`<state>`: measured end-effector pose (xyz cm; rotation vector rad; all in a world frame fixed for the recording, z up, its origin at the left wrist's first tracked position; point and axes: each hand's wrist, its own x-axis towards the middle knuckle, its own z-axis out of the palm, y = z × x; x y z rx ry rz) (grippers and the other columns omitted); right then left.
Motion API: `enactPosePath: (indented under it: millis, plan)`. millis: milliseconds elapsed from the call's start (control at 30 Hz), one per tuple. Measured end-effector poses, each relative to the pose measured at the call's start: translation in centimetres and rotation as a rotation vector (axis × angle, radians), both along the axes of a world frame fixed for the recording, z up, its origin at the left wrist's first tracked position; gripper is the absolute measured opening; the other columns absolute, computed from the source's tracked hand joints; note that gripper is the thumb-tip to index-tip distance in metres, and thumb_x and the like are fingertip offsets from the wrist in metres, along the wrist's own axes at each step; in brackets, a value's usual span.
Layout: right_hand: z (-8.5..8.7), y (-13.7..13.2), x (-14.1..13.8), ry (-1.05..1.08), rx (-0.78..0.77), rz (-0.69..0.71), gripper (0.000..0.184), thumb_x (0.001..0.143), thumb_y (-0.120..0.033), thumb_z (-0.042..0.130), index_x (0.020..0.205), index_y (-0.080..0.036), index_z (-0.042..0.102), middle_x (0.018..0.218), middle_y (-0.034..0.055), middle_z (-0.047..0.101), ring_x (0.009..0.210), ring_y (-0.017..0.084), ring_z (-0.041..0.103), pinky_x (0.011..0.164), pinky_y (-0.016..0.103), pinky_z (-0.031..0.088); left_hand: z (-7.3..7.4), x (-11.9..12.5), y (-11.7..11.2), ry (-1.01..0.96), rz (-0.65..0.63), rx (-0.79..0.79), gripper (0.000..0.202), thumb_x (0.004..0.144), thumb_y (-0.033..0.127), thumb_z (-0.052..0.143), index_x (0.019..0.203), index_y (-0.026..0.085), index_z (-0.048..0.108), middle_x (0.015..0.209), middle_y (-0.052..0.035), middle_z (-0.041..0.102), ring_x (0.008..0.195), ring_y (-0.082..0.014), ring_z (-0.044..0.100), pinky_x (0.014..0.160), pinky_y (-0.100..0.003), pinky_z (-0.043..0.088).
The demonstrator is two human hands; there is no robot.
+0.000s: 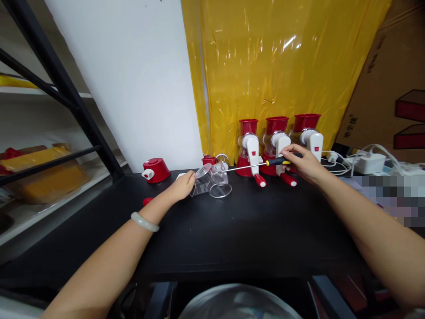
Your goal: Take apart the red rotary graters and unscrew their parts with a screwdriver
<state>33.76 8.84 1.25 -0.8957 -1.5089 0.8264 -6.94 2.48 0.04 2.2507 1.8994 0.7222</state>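
Observation:
My left hand [181, 186] grips a clear plastic housing [212, 180] that lies on its side on the black table [239, 230]. A pale bangle sits on that wrist. My right hand [303, 164] is closed round the black and yellow handle of a screwdriver [257, 165]. Its long metal shaft points left, with the tip at the open mouth of the clear housing. Behind the shaft stand three red and white hand-crank grinders [277, 144] in a row.
A red lid-like part [155, 169] lies at the back left of the table. A small red piece [208, 159] and a metal drum [222, 158] sit behind the clear housing. White power strips and cables [365, 161] lie at the right. Yellow sheeting hangs behind.

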Motion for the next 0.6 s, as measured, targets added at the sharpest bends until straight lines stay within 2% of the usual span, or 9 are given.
enactPosePath:
  millis: [67, 167, 333, 600]
  plan:
    - [-0.08, 0.07, 0.0, -0.002, 0.033, -0.033, 0.037, 0.066, -0.052, 0.077, 0.083, -0.024, 0.062, 0.072, 0.0003, 0.061, 0.055, 0.013, 0.058, 0.049, 0.027, 0.053, -0.07, -0.07, 0.05, 0.005, 0.002, 0.003, 0.034, 0.093, 0.041, 0.025, 0.085, 0.021, 0.051, 0.084, -0.0085, 0.068, 0.081, -0.0225, 0.065, 0.076, -0.033, 0.048]
    - [-0.03, -0.07, -0.11, 0.024, 0.016, -0.009, 0.036, 0.067, -0.05, 0.077, 0.088, -0.025, 0.062, 0.079, 0.0001, 0.061, 0.058, 0.012, 0.059, 0.05, 0.026, 0.054, -0.18, -0.16, 0.14, 0.01, 0.001, 0.004, 0.035, 0.093, 0.041, 0.024, 0.087, 0.021, 0.051, 0.085, -0.0086, 0.068, 0.082, -0.0227, 0.065, 0.076, -0.033, 0.048]
    - [0.2, -0.37, -0.17, 0.09, -0.055, 0.055, 0.036, 0.065, -0.045, 0.08, 0.091, -0.027, 0.063, 0.083, -0.0017, 0.058, 0.06, 0.01, 0.059, 0.05, 0.023, 0.053, -0.13, -0.09, 0.08, 0.001, 0.007, -0.004, 0.036, 0.093, 0.041, 0.024, 0.088, 0.02, 0.052, 0.086, -0.0095, 0.069, 0.083, -0.0232, 0.066, 0.077, -0.034, 0.048]
    - [0.28, -0.38, 0.17, 0.134, -0.092, 0.158, 0.038, 0.064, -0.04, 0.083, 0.094, -0.028, 0.062, 0.083, -0.0025, 0.059, 0.057, 0.01, 0.06, 0.049, 0.024, 0.052, 0.05, -0.03, -0.19, 0.004, -0.001, -0.006, 0.035, 0.093, 0.042, 0.024, 0.087, 0.02, 0.051, 0.086, -0.0092, 0.069, 0.083, -0.0236, 0.066, 0.078, -0.035, 0.049]
